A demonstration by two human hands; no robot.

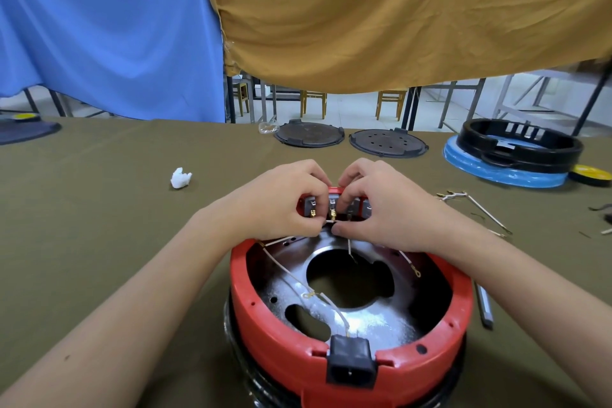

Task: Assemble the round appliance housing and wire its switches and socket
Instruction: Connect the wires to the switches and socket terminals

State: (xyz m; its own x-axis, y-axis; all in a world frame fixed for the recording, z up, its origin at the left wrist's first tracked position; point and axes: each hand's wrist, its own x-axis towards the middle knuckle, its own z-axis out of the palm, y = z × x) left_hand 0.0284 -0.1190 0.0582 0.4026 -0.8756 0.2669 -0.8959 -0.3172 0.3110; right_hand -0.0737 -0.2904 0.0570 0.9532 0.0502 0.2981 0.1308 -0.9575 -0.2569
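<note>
both hands (281, 202) pinching switch wires (332, 217)

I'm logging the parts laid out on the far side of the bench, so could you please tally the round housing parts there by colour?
Dark flat round plastic lids: 2, one plain, one with small holes
Black plastic housing ring: 1
Blue plastic-wrapped round base under that ring: 1
Yellow round disc, beside the base: 1
Total: 5
</note>
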